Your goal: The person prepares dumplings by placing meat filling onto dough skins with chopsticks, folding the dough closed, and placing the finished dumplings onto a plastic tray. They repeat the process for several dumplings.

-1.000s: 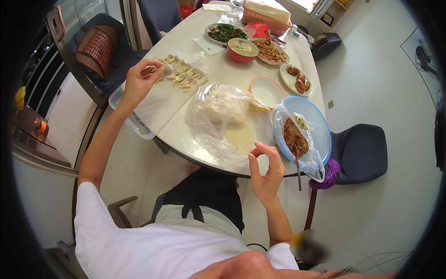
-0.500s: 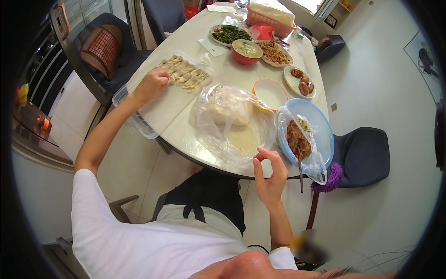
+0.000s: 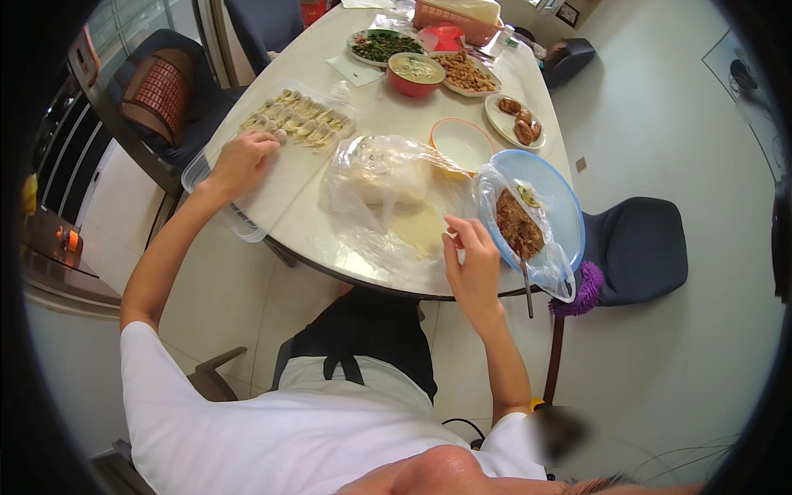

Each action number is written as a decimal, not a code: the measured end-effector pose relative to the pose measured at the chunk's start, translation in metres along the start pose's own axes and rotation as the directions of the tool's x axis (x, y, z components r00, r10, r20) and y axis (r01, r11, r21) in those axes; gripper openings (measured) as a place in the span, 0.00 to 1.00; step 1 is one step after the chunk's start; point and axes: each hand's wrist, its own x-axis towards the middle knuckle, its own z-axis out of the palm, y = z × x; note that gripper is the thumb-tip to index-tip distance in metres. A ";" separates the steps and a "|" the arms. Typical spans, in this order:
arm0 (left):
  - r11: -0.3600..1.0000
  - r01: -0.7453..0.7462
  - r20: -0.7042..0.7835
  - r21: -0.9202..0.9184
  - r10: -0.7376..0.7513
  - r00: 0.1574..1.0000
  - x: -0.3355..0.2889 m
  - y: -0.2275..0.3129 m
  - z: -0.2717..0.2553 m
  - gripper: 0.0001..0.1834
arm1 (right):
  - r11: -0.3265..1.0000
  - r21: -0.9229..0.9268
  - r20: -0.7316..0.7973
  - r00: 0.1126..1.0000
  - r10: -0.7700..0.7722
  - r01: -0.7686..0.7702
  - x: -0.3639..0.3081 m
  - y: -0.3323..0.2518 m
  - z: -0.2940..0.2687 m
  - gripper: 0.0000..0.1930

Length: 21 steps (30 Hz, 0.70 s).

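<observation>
My left hand (image 3: 241, 165) is at the left of the table, its fingers curled and pressed together against a folded dumpling (image 3: 280, 136) at the near edge of the rows. Several pleated dumplings (image 3: 309, 111) lie on a clear plastic tray. My right hand (image 3: 470, 252) hovers at the near table edge, fingers loosely bent and thumb apart, with nothing visible in it. Just beyond it, a flat round dough wrapper (image 3: 417, 231) lies on a clear plastic bag (image 3: 351, 177) holding a pale stack. To its right, brown filling (image 3: 518, 227) sits in a bag-lined blue basin (image 3: 569, 210) with a utensil handle (image 3: 529, 293).
An orange-rimmed bowl (image 3: 462, 144) stands behind the bag. Farther back are a red soup bowl (image 3: 415, 78), a plate of greens (image 3: 384, 45), a plate of small yellowish pieces (image 3: 466, 74), and a plate of browned pieces (image 3: 495, 124). A clear container (image 3: 243, 224) juts past the left edge.
The whole view has shifted, with the table now farther left and up. My left hand has drawn back slightly from the dumplings. My right thumb and forefinger have come closer together.
</observation>
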 end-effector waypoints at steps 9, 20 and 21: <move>0.969 -0.223 -0.389 -0.111 0.164 0.907 0.014 0.086 -0.018 0.11 | 0.997 -0.070 0.317 0.948 -0.012 0.036 0.012 0.017 0.018 0.05; 0.768 -0.385 -0.254 -0.512 0.293 0.922 -0.002 0.168 0.014 0.14 | 0.958 -0.278 0.361 0.932 0.030 0.077 0.010 0.002 0.024 0.05; 0.743 -0.367 -0.207 -0.560 0.303 0.930 -0.001 0.172 0.019 0.14 | 0.949 -0.304 0.365 0.930 0.038 0.081 0.010 0.002 0.025 0.05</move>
